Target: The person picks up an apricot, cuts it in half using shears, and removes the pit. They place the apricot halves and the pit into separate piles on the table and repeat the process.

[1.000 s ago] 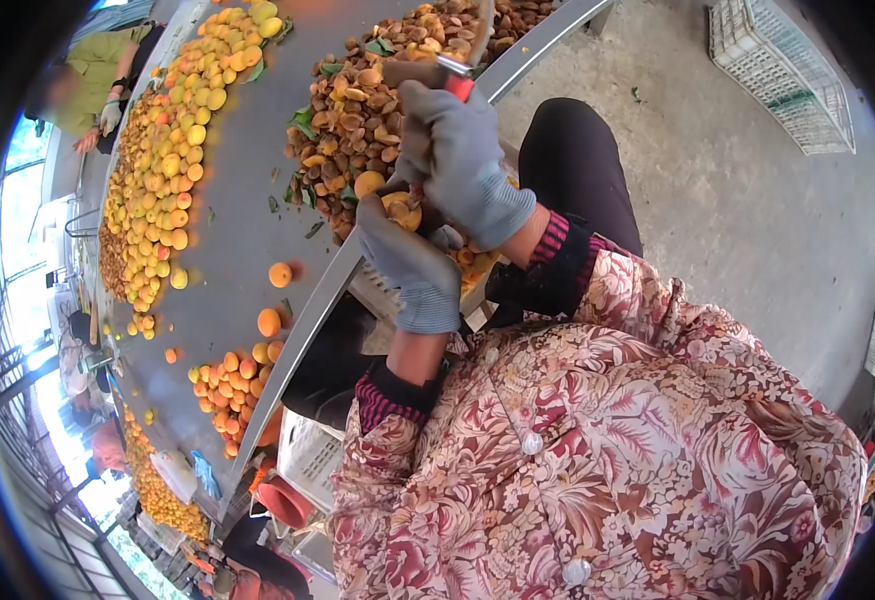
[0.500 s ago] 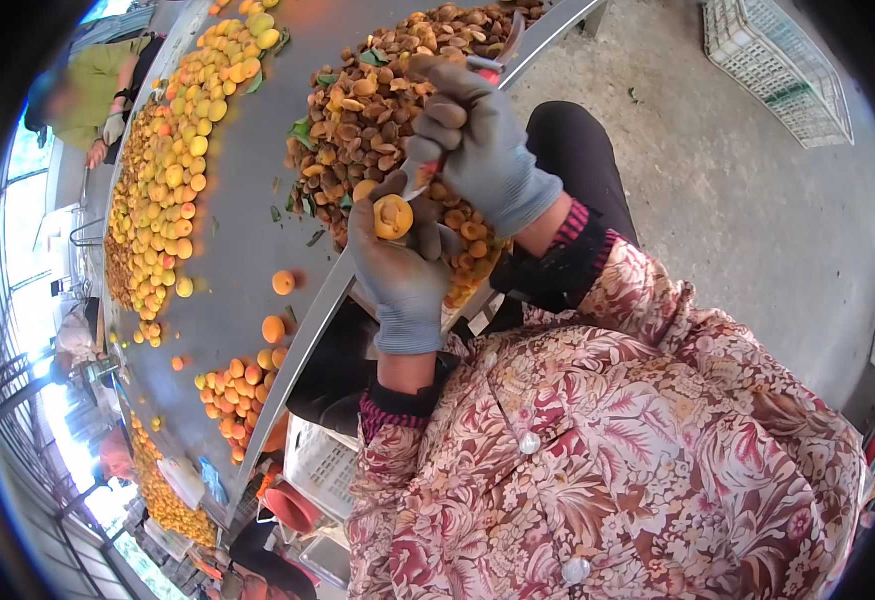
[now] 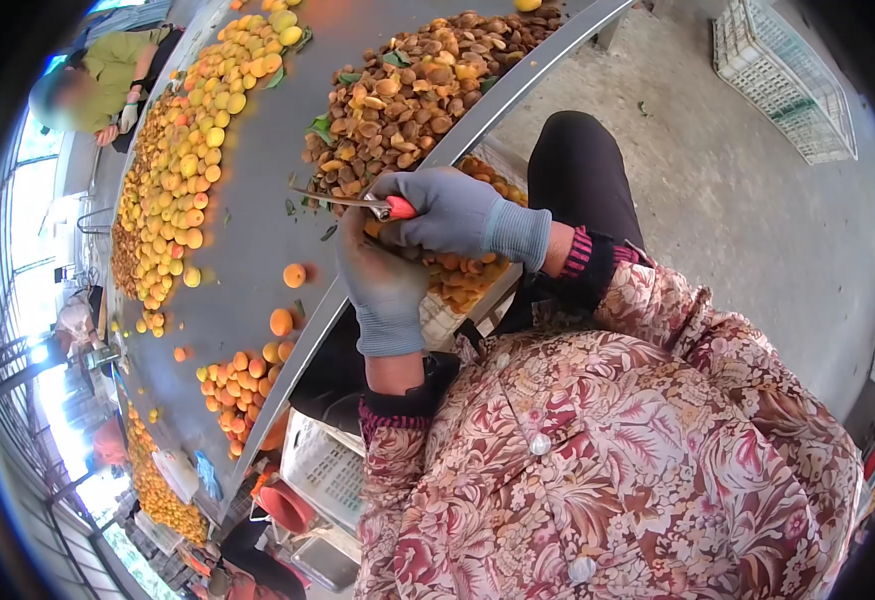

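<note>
My right hand (image 3: 458,212), in a grey glove, is closed round the red handle of a knife (image 3: 398,208), whose thin blade points left over the table. Against it, my left hand (image 3: 383,285), also gloved, is bent with its fingers mostly hidden behind the right hand. A bit of orange fruit (image 3: 373,228) shows between the hands. Just beyond them lies a heap of brown pits (image 3: 398,120) with some leaves. Below the right hand, cut orange fruit (image 3: 463,285) fills a crate beside the table edge.
Yellow and orange apricots (image 3: 193,165) run along the grey table (image 3: 258,230), with a smaller pile (image 3: 238,390) near its edge. Another person (image 3: 108,85) works at the far side. White crates (image 3: 783,80) stand on the floor at right; a red bucket (image 3: 286,505) is below.
My right hand has turned over and come down against the left, swinging the blade to point left. The opened fruit in my left hand is now mostly hidden. The view has shifted slightly.
</note>
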{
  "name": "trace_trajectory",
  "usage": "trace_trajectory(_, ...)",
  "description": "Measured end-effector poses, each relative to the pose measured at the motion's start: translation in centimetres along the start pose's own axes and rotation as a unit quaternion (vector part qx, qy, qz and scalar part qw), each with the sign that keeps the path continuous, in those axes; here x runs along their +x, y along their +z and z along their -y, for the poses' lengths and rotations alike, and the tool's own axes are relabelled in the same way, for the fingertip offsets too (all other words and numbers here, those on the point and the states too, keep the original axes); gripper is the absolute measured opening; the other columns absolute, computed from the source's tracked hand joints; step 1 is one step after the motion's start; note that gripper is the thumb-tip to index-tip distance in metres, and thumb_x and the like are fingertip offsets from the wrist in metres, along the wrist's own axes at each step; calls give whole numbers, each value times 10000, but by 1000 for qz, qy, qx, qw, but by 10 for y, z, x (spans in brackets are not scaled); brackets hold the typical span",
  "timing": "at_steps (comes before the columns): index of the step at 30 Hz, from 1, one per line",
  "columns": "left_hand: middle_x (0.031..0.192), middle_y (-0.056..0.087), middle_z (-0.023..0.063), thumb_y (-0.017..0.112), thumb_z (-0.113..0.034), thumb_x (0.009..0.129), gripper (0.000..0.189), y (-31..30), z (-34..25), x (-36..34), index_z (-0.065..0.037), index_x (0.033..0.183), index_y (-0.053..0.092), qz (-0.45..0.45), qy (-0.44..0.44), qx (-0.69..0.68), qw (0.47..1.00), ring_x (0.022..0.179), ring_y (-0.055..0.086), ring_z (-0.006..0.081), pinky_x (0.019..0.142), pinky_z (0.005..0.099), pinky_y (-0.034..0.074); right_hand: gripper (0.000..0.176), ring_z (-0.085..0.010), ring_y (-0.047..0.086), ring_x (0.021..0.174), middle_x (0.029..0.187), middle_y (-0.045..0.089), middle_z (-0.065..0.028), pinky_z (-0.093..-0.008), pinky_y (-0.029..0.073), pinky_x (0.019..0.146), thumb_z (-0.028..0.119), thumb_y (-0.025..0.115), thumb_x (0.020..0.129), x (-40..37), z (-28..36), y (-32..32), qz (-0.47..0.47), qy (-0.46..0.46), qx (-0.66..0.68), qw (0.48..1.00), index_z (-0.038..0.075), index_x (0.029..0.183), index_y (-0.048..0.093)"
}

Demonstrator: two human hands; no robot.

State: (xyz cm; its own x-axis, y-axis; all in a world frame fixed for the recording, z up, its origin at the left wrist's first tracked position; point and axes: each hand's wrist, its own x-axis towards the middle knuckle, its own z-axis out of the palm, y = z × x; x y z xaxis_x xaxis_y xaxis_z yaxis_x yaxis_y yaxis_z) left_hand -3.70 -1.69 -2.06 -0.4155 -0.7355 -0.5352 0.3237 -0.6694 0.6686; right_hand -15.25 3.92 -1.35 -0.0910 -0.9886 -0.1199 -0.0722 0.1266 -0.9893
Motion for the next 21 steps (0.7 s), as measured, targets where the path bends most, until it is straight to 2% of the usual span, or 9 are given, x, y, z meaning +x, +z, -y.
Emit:
trace_trajectory(2, 850, 610, 30, 414, -299, 923, 290, -3, -1, 1, -89, 1036, 578, -13, 0, 6, 1000, 631, 560, 129, 547, 250, 449, 390, -121, 631, 663, 789, 635, -67, -259, 518, 623, 145, 643, 813, 1, 3, -2, 12, 6, -57, 998, 63, 1168, 504)
trace_trajectory(5, 812, 620, 34, 422, -296, 920, 287, -5, -5, 3, -83, 1029, 581, 34, 33, 10, 999, 574, 556, 119, 480, 201, 421, 388, -137, 639, 660, 798, 639, -90, -266, 520, 619, 144, 643, 811, 7, -7, -3, 17, -72, -123, 990, 68, 1164, 502)
trace_trajectory(8, 881, 616, 48, 395, -291, 934, 325, -9, -5, 2, -52, 1065, 573, 48, 38, 18, 998, 682, 597, 119, 511, 181, 452, 388, -136, 635, 647, 784, 634, -83, -263, 518, 605, 144, 642, 814, 14, -14, 2, -34, -140, -174, 974, 50, 1161, 497)
trace_trajectory(10, 972, 603, 71, 356, -289, 951, 386, -19, -2, 8, -2, 1135, 537, 98, 195, 223, 950, 796, 617, 144, 567, 202, 497, 363, -140, 622, 625, 768, 622, -65, -259, 512, 599, 142, 644, 815, 12, -5, 1, 37, -9, 27, 999, 19, 1131, 512)
trace_trajectory(14, 1035, 584, 89, 319, -282, 962, 413, -8, -7, -1, 15, 1184, 503, 122, 151, 131, 972, 865, 615, 177, 665, 262, 527, 234, -119, 569, 514, 666, 582, -33, -244, 482, 495, 141, 637, 827, 13, -17, 6, 6, -55, 83, 995, 15, 1010, 563)
trace_trajectory(16, 1034, 596, 124, 326, -286, 961, 416, -11, -6, 8, 12, 1206, 483, 151, 144, 41, 977, 773, 602, 178, 663, 316, 508, 124, -89, 528, 476, 618, 558, -18, -229, 433, 425, 141, 633, 827, 8, 0, 5, -22, 47, 350, 935, 28, 841, 585)
trace_trajectory(17, 1034, 596, 124, 326, -286, 961, 416, -12, -9, 7, 12, 1206, 483, 151, 146, 40, 977, 773, 602, 178, 663, 316, 508, 139, -66, 470, 427, 583, 539, -3, -213, 376, 382, 173, 628, 842, 8, 8, 0, -58, 68, 368, 925, 53, 782, 593)
trace_trajectory(19, 1042, 604, 165, 329, -294, 962, 428, -12, -16, 0, 8, 1236, 459, 221, 69, -44, 972, 671, 559, 170, 626, 330, 467, 151, -61, 464, 430, 582, 535, -2, -212, 372, 387, 187, 629, 844, 18, 5, -9, -87, 50, 363, 926, 52, 783, 595)
trace_trajectory(21, 1034, 605, 170, 342, -298, 959, 449, -15, -17, -1, 18, 1263, 436, 238, 80, -38, 967, 696, 563, 160, 631, 323, 453, 171, -64, 484, 457, 610, 553, -14, -206, 385, 414, 210, 628, 845, 39, -7, -20, -158, 18, 296, 942, 44, 812, 605)
